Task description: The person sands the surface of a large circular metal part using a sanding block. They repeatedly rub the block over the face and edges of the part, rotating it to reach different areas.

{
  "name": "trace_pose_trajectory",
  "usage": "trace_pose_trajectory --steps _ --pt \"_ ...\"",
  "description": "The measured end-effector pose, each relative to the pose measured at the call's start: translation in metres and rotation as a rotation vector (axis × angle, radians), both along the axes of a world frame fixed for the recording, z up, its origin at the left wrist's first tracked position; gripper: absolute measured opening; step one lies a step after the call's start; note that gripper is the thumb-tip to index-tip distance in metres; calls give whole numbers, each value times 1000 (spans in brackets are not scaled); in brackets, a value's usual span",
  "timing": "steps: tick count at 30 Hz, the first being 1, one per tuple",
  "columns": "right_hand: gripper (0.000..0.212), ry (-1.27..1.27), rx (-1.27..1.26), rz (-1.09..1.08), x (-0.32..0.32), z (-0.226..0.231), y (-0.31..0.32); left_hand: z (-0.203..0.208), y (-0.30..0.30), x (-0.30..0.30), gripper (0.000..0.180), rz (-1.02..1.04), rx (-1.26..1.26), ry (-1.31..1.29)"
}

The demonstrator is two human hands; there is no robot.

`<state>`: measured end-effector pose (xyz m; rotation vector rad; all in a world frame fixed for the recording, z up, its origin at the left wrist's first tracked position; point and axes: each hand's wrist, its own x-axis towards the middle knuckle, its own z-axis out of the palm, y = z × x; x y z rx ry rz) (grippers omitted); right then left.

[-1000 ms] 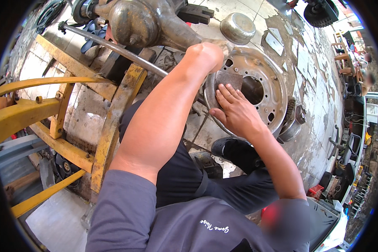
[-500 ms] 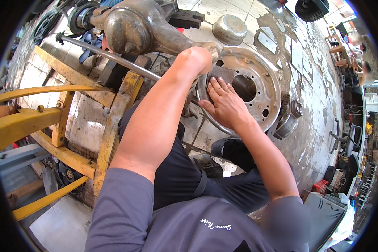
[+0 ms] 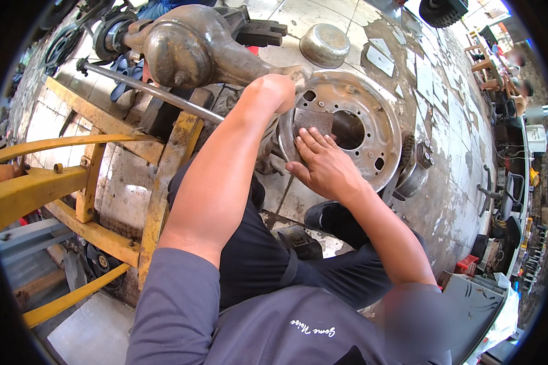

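My right hand (image 3: pixel 323 161) lies flat with its fingers stretched out, over the near edge of a dark brown, rough-looking square sheet (image 3: pixel 312 121), perhaps sandpaper. That sheet rests on the left part of a round metal backing plate (image 3: pixel 380 131), a drum-brake type with a large centre hole and smaller holes. My left hand (image 3: pixel 281 91) is bent down at the wrist by the plate's left rim; its fingers are hidden behind the wrist. Just beyond it, a rusty axle housing (image 3: pixel 189 52) with a bulging round middle reaches toward the plate.
Left of me stands a yellow metal frame (image 3: pixel 182 140), with a long steel rod (image 3: pixel 152 91) above it. A metal bowl (image 3: pixel 326 45) sits beyond the plate on the tiled floor. To its right lies a metal hub-like part (image 3: pixel 417 173). My shoe (image 3: pixel 323 216) is close below the plate.
My right hand and the brown sheet have slid a little toward me across the plate, showing more of the sheet. The whole view has shifted slightly. My left arm keeps nearly the same pose.
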<state>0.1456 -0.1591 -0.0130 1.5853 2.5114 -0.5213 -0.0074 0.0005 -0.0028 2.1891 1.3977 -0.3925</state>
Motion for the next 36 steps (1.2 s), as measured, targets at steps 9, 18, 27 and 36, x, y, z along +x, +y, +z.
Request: trace_pose_trajectory --steps 9,18,27,36 --pt "80 -1 -4 -14 1 -8 6 -49 26 -2 23 -186 17 137" --pt "84 82 94 -106 -10 -18 11 -22 10 -3 22 -68 -44 86" --pt "87 53 145 -198 -22 -23 12 -15 5 2 21 19 -50 50" --pt "85 106 203 -158 -14 -29 12 -8 5 4 21 62 -101 94"
